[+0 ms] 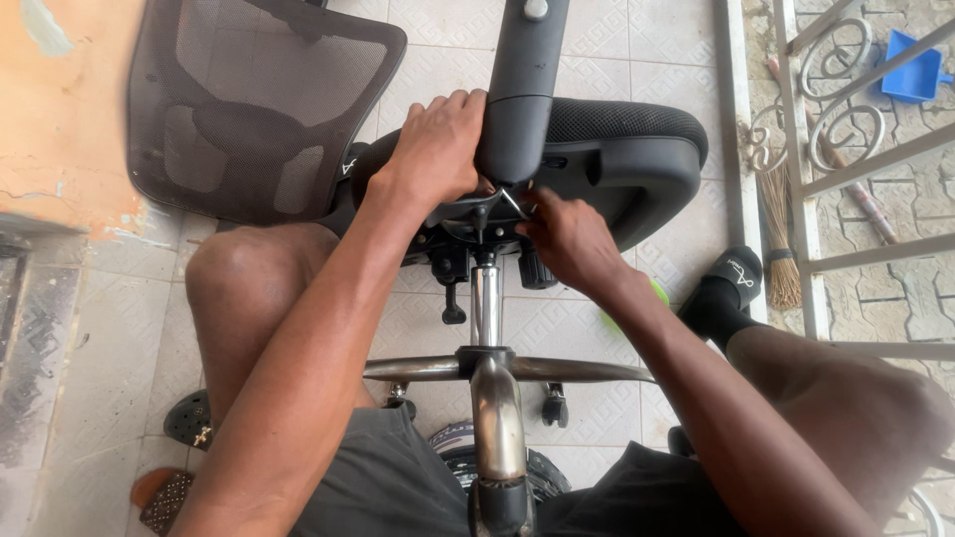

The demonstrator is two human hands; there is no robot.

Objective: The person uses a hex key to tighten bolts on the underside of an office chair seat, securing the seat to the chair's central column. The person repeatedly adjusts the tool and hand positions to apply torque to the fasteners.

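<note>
Chair: office chair (617, 164) lying tipped over on the tiled floor (657, 60), its underside turned up toward the camera, dead centre of the view between the person's knees.
Left hand: left hand (438, 149) clamps over the seat edge and mechanism plate at about 11 o'clock from the column — fingers curled and pressed together, gripping firm.
Right hand: right hand (572, 239) at about 2 o'clock from the column, fingers pinching a small silvery tool (512, 202) — looks like a hex key — its tip set into the tilt mechanism (477, 224).
Armrest: black armrest (522, 89) juts up at 12 o'clock, just beside the left knuckles.
Backrest: mesh backrest (249, 99) lies apart from the seat at 10 o'clock, flat on the tiles.
Column and base: chrome gas column (485, 303) runs down to 6 o'clock into the shiny star base (497, 398), with a castor (554, 406) beneath.
Handling: I'd judge the chair heavy, stiff and awkward, the weight sitting in the steel base and mechanism. Chrome looks slippery; the padded seat rim and armrest give the surer hold. Mesh is light and springy — best lifted by its frame.
Surroundings: broom (781, 249) and blue dustpan (913, 75) at 2 o'clock by the metal railing (826, 189).
</note>
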